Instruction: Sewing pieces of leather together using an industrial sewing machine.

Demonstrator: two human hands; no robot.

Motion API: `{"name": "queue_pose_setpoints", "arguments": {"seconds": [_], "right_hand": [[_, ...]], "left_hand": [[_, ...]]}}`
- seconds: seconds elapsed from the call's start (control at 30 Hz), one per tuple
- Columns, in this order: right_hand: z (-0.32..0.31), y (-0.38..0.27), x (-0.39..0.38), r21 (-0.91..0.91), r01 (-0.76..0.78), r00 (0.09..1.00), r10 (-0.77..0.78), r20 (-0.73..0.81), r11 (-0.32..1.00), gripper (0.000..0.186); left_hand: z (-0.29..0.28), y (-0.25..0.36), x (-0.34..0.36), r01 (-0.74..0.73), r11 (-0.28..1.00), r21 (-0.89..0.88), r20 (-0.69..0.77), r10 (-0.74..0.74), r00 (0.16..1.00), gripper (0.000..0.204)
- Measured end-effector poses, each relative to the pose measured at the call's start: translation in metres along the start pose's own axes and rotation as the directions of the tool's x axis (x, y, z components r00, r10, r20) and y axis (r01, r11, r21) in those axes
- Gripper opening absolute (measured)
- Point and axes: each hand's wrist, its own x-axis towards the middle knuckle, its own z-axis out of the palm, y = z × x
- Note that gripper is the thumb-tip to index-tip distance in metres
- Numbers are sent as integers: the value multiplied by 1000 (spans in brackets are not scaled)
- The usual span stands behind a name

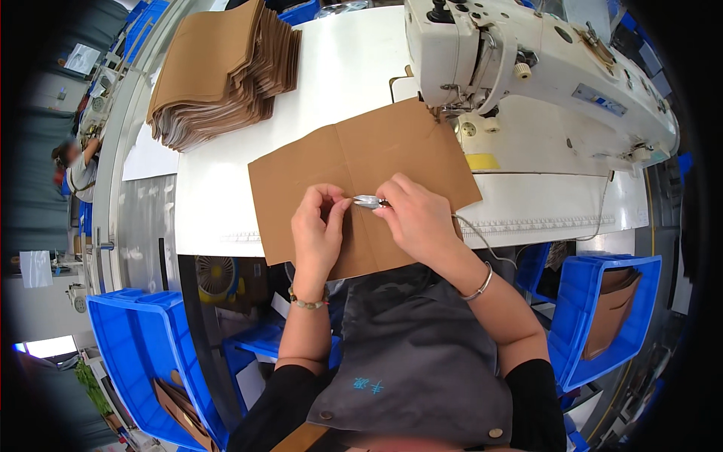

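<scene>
A flat brown panel [305,162] that looks like leather, with a crease or seam down its middle, lies over the front of the white sewing table. Above it, my right hand [413,215] is closed on small silvery thread snips [369,201], whose blades point left. My left hand [318,226] is pinched at the blade tips; whatever is between its thumb and finger is too small to make out. At its far right corner, the panel reaches under the needle area of a white sewing machine [452,56].
At the back left stands a tall stack of brown panels [218,60]. Blue bins [132,331] flank me, with brown pieces in the left one and in the right bin [580,316]. A cord [482,239] hangs over the table's front edge. Another person [79,169] is far left.
</scene>
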Motion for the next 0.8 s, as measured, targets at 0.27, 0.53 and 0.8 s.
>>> {"name": "queue_pose_setpoints", "arguments": {"seconds": [0.27, 0.53, 0.8], "right_hand": [[0, 3, 1, -38, 64, 998, -64, -13, 997, 12], [-9, 8, 0, -4, -1, 999, 1, -51, 1000, 12], [-100, 101, -44, -47, -342, 858, 291, -422, 939, 23]], "left_hand": [[2, -3, -3, 12, 1000, -15, 0, -12, 1000, 12], [-6, -6, -11, 6, 1000, -10, -52, -6, 999, 12], [-140, -45, -84, 466, 885, 0, -151, -461, 875, 10]]}}
